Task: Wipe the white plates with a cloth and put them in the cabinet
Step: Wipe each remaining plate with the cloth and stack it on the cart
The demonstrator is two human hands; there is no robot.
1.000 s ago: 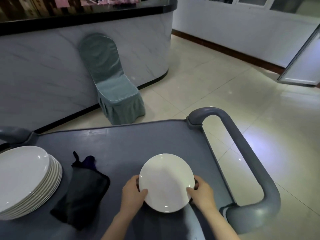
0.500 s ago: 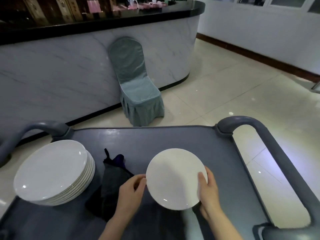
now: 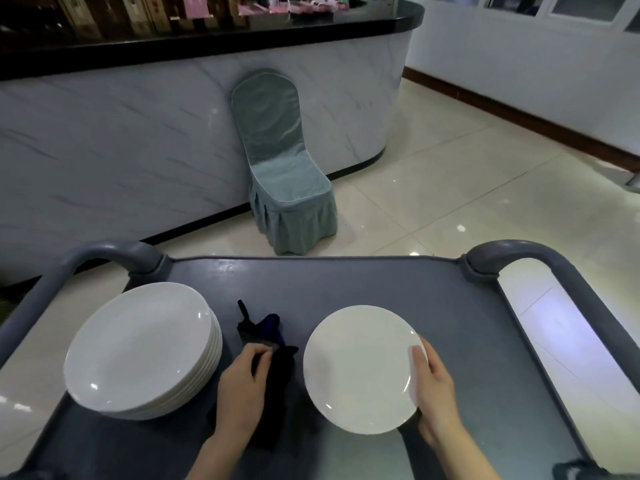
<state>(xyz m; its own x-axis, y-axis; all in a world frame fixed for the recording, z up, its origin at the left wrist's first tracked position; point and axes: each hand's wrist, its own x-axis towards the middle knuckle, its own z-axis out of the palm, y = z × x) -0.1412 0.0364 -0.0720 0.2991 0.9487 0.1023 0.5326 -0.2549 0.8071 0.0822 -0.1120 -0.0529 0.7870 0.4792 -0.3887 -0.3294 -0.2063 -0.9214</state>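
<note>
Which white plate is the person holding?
The single plate on the right of the cart, gripped at its edge by the right hand. The others sit untouched in a stack on the left, while the left hand grips the dark cloth.

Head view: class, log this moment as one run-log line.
left hand: grips dark cloth | right hand: holds single plate | plate stack: on cart, untouched

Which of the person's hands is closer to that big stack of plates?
Left. The left hand grips the dark cloth just beside the stack of plates; the right hand holds the single plate by its right rim, farther away.
</note>
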